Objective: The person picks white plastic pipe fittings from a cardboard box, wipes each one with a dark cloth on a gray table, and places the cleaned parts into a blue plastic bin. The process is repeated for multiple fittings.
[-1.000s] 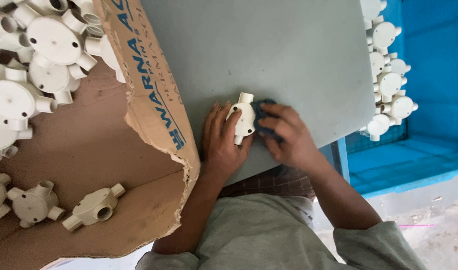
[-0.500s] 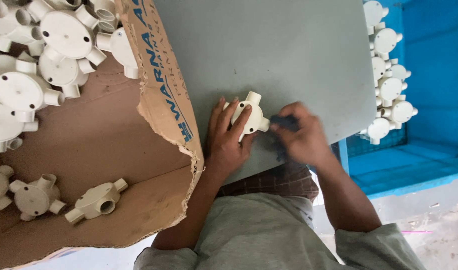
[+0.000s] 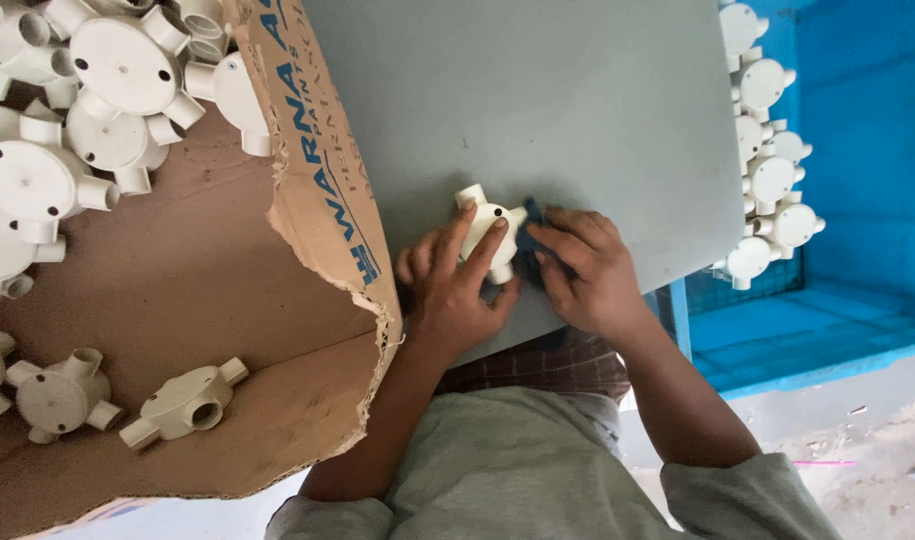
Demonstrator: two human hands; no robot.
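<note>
since the white box [image 3: 490,238] on the grey board [image 3: 578,110] looks light, stiff and slick, i'd grip its round body, where my left hand [image 3: 456,283] clamps it and my right hand [image 3: 581,268] pinches a blue pad [image 3: 531,240] against its side.

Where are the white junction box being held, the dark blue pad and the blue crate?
white junction box [image 3: 490,232], head view, round body.
dark blue pad [image 3: 530,250], head view, exposed edge.
blue crate [image 3: 858,150], head view, inner wall.

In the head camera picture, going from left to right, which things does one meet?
White fittings in the cardboard box → torn cardboard box → left hand → white fitting it holds → dark blue pad → right hand → white fittings in the blue crate
</note>
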